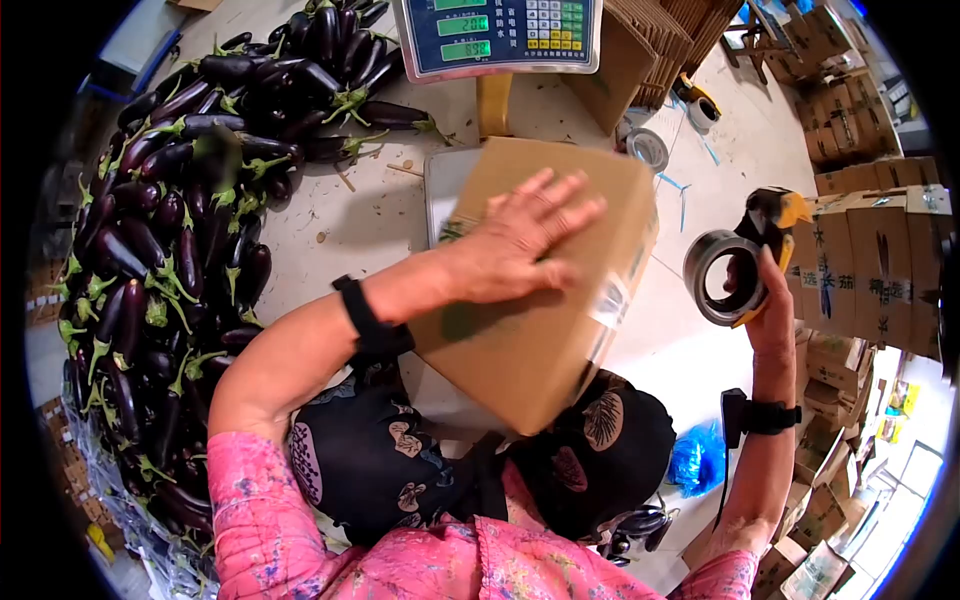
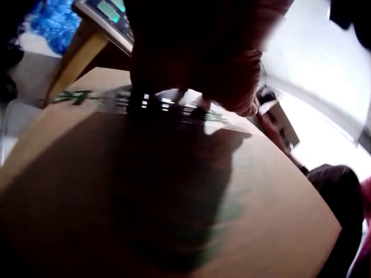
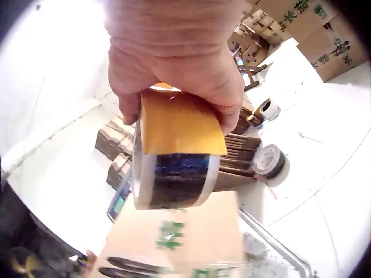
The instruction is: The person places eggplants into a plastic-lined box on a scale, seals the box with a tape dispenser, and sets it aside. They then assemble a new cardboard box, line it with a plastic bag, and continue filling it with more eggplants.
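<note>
A cardboard box (image 1: 500, 370) sits tilted on the scale's platform (image 1: 436, 185), against the person's knees. My left hand (image 1: 520, 240) lies on its upper face with straight, spread fingers, blurred in the head view. In the left wrist view a strip of clear tape (image 2: 119, 103) crosses the box near its edge, under the fingertips. Out to the right, my right hand (image 1: 770, 310) grips a tape dispenser (image 3: 182, 124) with an orange plate and a roll of tape (image 3: 179, 179). The right wrist view has the dispenser above the box, whose side bears green print.
A large heap of eggplants (image 1: 190, 200) covers the floor at left. The scale's display (image 1: 500, 35) stands behind the box. Flattened cartons (image 1: 640, 50), a loose tape roll (image 1: 648, 150) and another dispenser (image 1: 703, 108) lie beyond it. Stacked cartons (image 1: 870, 260) line the right; a blue bag (image 1: 697, 458) lies nearby.
</note>
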A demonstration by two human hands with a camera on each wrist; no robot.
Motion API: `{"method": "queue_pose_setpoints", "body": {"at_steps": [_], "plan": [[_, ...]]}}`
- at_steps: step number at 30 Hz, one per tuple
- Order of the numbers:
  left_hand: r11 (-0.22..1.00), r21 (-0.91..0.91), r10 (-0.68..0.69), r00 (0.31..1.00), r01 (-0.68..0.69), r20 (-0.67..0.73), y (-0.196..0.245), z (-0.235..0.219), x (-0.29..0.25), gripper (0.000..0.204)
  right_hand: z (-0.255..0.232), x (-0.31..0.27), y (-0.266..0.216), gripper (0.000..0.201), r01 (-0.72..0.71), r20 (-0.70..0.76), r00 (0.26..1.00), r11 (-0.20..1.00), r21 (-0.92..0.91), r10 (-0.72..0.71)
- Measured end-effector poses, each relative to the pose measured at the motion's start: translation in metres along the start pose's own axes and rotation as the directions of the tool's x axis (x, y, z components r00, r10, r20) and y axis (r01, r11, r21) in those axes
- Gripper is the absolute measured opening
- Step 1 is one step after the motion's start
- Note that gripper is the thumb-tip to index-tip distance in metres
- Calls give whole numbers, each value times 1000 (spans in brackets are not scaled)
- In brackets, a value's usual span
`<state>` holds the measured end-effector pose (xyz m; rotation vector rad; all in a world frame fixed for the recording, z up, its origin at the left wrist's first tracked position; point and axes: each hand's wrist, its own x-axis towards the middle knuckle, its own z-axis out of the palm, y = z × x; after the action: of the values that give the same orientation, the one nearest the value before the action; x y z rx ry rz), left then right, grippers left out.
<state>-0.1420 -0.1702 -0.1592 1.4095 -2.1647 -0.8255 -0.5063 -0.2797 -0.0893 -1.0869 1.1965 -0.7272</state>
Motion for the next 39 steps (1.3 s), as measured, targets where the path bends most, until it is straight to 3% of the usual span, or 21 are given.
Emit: {"method": "queue_pose_setpoints", "body": {"at_steps": [4,7,8,9,10,11,12,13,14,15,20,23,25,27,28,30,32,33,34,37,39], "plan": [[945,210,266,963,-253,-39,-13,33,7,77,22,13,-1,51,24,214,975,988,152,-56],[977,190,137,973,-101,-187,-26,34,-22,67,59,24,20,56,-20,258,964,988,-151,59],[1000,28,8,953,0,-304,-40,35,-32,65,73,26,29,53,-70,251,962,984,-162,110],[910,-362,-301,921,200,-247,-58,29,-45,63,90,25,36,51,-120,242,957,978,-173,160],[638,-682,-550,831,359,-77,-79,25,-64,61,107,21,24,45,-153,257,947,975,-160,191],[522,-769,-664,742,369,-95,-125,54,-97,60,113,24,27,46,-163,269,942,975,-152,199],[234,-863,-722,674,447,153,-146,78,-134,67,117,27,30,47,-173,278,938,974,-145,208],[-73,-860,-731,560,505,391,-167,101,-171,74,121,29,32,48,-178,285,935,974,-139,212],[-344,-794,-545,582,501,604,-205,139,-193,79,131,30,32,50,-166,264,941,970,-180,210],[-384,-772,-492,595,507,636,-167,130,-190,76,139,33,37,50,-136,258,948,971,-198,185],[-154,-861,-573,666,485,477,-159,106,-197,58,176,45,37,47,-74,343,931,985,-155,124],[-75,-908,-574,727,413,378,-160,56,-180,50,165,53,32,45,-169,347,926,985,37,146],[-212,-898,-616,660,387,430,-129,-10,-148,42,140,52,28,43,-166,375,924,963,213,76],[216,-833,-699,677,508,232,-144,-48,-130,40,119,35,22,45,-89,191,981,937,337,24],[323,-807,-699,699,495,149,-128,-67,-119,42,87,34,34,55,-104,144,988,912,396,50],[529,-717,-661,751,454,-12,-84,-94,-78,45,77,5,30,75,-104,253,967,850,516,-35],[837,-366,-526,781,406,-336,-77,-63,-64,48,60,-15,40,84,-94,251,967,844,528,-50],[913,-145,-402,789,381,-464,-71,-51,-62,50,49,-21,48,85,-95,248,968,871,482,-32],[901,-252,-433,768,353,-471,-63,-49,-60,49,52,-32,49,83,-62,208,978,920,387,-21],[940,-161,-340,837,299,-429,-64,-37,-51,41,58,-53,60,75,-134,62,990,967,218,123],[942,-149,-337,836,302,-434,-55,-34,-50,36,69,-66,46,59,-57,128,991,971,233,28]]}}
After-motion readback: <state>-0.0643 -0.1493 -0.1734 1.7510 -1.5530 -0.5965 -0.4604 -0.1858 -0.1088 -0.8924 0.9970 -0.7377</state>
